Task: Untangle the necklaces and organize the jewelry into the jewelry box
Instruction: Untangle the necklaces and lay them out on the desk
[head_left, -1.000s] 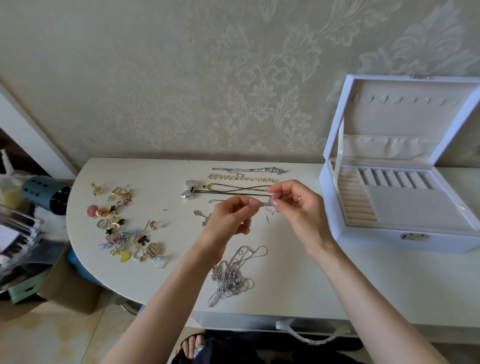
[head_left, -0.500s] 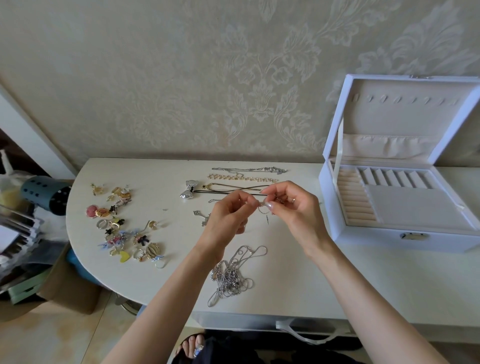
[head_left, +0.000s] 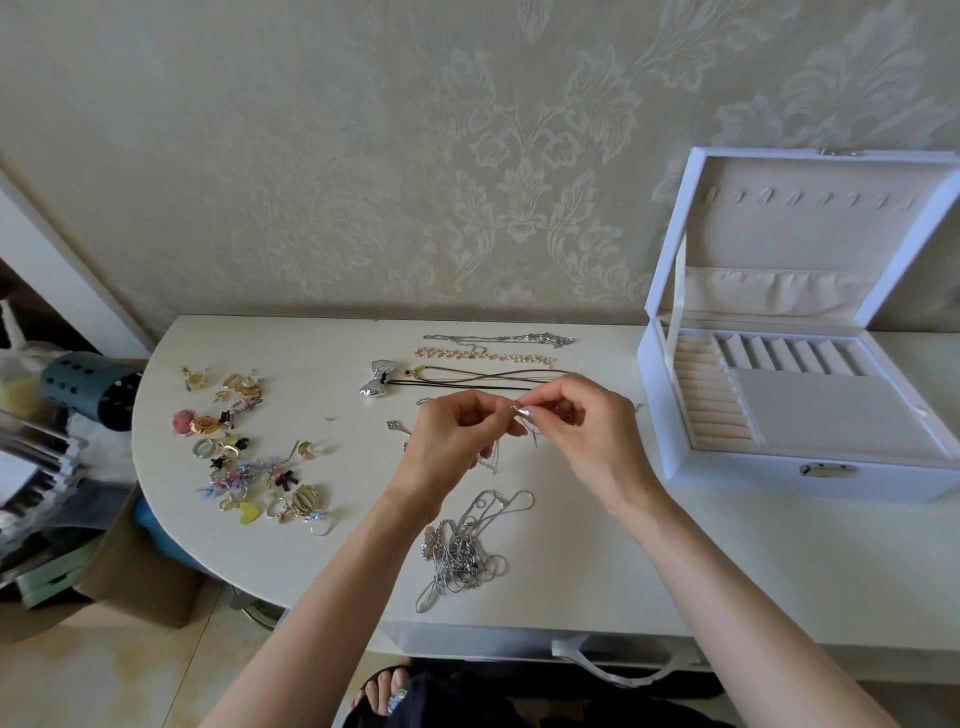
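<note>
Above the bench (head_left: 571, 582), left of the open jewelry box (head_left: 810, 483), a thin chain (head_left: 496, 460) was pinched by the curled fingers (head_left: 545, 396) of the left hand (head_left: 454, 441) and right hand (head_left: 589, 434), its details being hardly made out.

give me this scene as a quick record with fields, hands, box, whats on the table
left hand: pinches thin chain above the table
right hand: pinches the same thin chain beside left fingertips
tangled chains: silver heap on table, below the hands
laid-out necklaces: rows behind the hands
small pieces: rings, earrings clustered left
jewelry box: open, right side, no jewelry visible inside
</note>
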